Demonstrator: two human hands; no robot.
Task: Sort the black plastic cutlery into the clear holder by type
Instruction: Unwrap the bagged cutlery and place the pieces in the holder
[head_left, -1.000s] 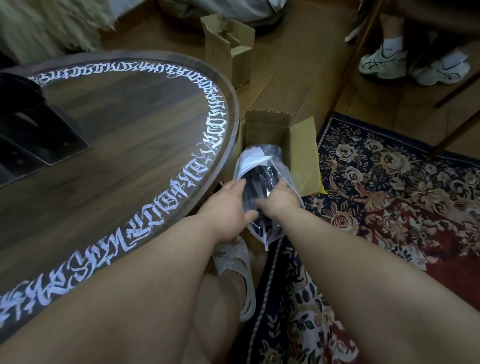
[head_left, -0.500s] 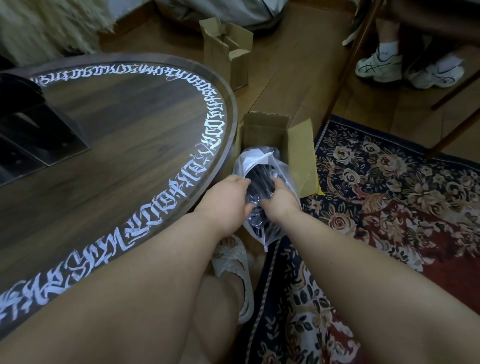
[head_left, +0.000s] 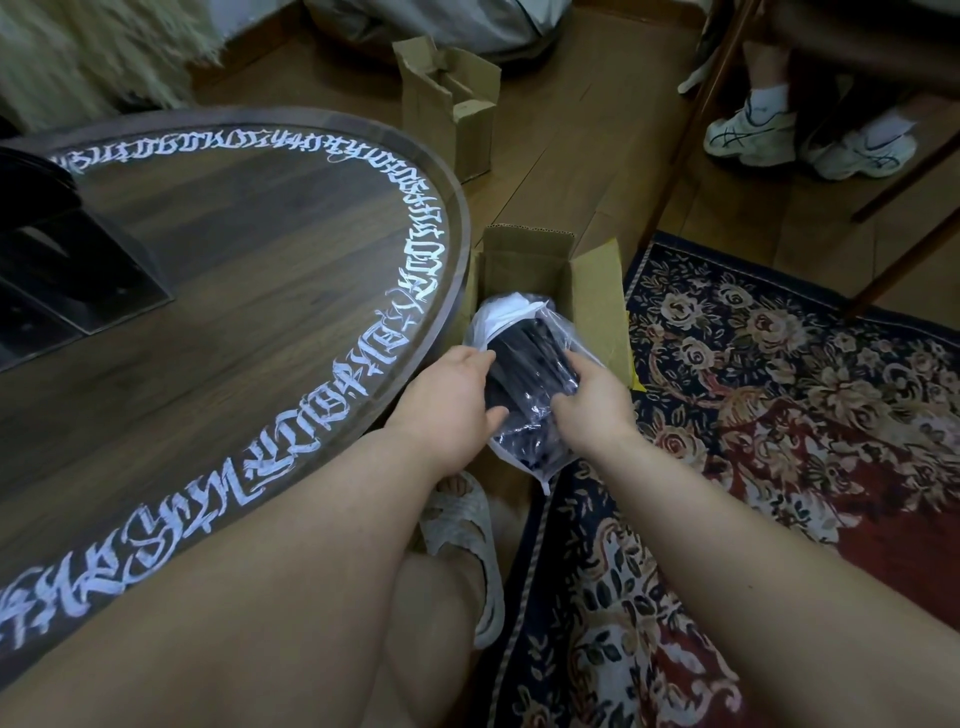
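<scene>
Wooden floorboards (head_left: 561, 171) and a flowered rug (head_left: 779, 415) fill the lower ground, with a pale slipper (head_left: 462, 540) nearest, just below the hands. Above it, the left hand (head_left: 449, 402) and the right hand (head_left: 592, 400) both grip a clear plastic bag (head_left: 524, 374) from either side, fingers curled round it; the bag is packed with black cutlery (head_left: 530, 358) (too bundled to tell forks from spoons). The bag sits at the mouth of an open cardboard box (head_left: 587, 291) standing on the floor, just beside the edge of a round table (head_left: 234, 270) whose rim carries white lettering. Further off, on the table's far left side, lies a dark clear-sided holder (head_left: 62, 270), only partly in view. Beyond the box stands a second, taller cardboard box (head_left: 447, 104), and at the far right a seated person's white trainers (head_left: 753, 132) rest on the floor.
</scene>
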